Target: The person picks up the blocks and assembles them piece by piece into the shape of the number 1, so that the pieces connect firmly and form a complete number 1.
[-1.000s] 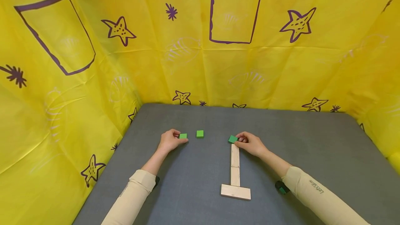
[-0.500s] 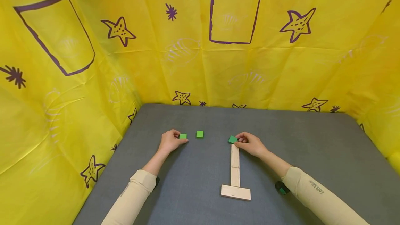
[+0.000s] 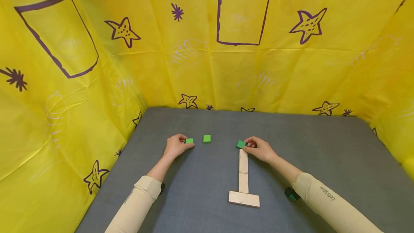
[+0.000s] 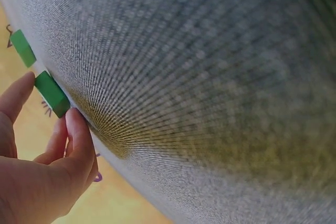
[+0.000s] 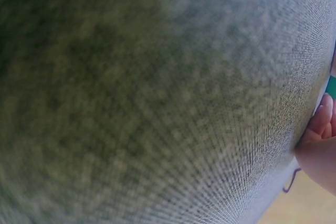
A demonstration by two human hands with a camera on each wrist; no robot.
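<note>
My left hand (image 3: pixel 175 146) pinches a light green block (image 3: pixel 189 141) on the grey table. In the left wrist view, the thumb is at one end of this green block (image 4: pixel 51 94) and the fingertips are at the other. A second light green block (image 3: pixel 207 139) lies just to its right, untouched. To the right, my right hand (image 3: pixel 261 149) holds a darker green block (image 3: pixel 240 144) between thumb and fingers, turned slightly askew at the far end of a wooden strip (image 3: pixel 243 161). The right wrist view catches only a sliver of that dark green block (image 5: pixel 332 86).
A second wooden strip (image 3: pixel 243 182) continues the first towards me, ending at a crosswise wooden plank (image 3: pixel 244 199), like an upside-down T. Yellow cloth (image 3: pixel 207 71) with purple drawings hangs behind and at both sides of the grey table (image 3: pixel 194 197).
</note>
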